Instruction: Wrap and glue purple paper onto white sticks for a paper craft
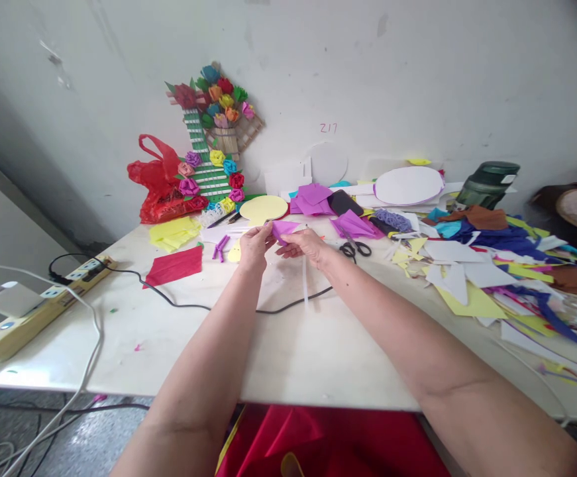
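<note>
A small piece of purple crepe paper [284, 229] is held up between my two hands over the middle of the table. The fingers of my left hand [255, 244] pinch its left side. My right hand [302, 244] grips its lower right edge. Below my right hand a thin translucent strip [305, 285] hangs or lies; I cannot tell whether it is held. Rolled purple paper pieces [220, 248] lie left of my left hand. Black-handled scissors [355, 248] rest to the right of my right hand, by more purple paper [355, 225].
A black cable [179, 303] crosses the table beneath my hands from a power strip [44, 308]. Red paper [173, 267] and yellow paper [173, 232] lie left. Paper scraps [467, 265] and a green bottle [487, 187] fill the right. Paper flowers [221, 99] stand at the wall.
</note>
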Available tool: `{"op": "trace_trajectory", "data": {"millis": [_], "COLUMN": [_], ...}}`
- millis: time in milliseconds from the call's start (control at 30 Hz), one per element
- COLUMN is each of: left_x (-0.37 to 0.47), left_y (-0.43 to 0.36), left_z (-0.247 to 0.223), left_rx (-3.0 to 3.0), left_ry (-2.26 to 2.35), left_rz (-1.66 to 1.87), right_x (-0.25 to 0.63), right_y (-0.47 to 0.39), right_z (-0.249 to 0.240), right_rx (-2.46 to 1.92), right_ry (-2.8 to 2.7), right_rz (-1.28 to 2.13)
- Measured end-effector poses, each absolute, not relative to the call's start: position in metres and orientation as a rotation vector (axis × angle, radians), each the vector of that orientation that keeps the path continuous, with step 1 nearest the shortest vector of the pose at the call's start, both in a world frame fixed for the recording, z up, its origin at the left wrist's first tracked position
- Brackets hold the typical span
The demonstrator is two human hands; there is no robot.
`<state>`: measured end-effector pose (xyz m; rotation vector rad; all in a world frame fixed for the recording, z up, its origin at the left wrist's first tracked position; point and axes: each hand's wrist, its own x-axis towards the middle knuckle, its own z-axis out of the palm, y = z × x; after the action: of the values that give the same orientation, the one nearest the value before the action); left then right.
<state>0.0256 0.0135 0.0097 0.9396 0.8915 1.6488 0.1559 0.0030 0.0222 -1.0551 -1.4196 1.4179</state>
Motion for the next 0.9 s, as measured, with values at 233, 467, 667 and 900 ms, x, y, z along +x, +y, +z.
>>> {"op": "trace_trajectory", "data": {"millis": [233,467,667,900], "left_x": [0.027,0.028,0.028,0.024], "left_y": [0.01,0.005,0.006,0.009], "left_z": [0.012,0.016,0.014,0.01], "left_rx": [0.938,0.952,1.059,1.013], "left_ry": [0.897,0.885,0.843,0.851], "left_rz": [1.597,1.51,1.489,1.537], "right_x": [0.153,0.153,0.156,0.193], "right_y": [0.0,0.0,0.002,0.011], "right_z": [0.025,0.026,0.025,0.05], "right_rx": [-1.012,-0.979,-1.004,-1.368], "right_ry": [-1.392,-1.296,-1.336,-1.666], "right_rz": [1.351,1.305,1.315,1.099]}}
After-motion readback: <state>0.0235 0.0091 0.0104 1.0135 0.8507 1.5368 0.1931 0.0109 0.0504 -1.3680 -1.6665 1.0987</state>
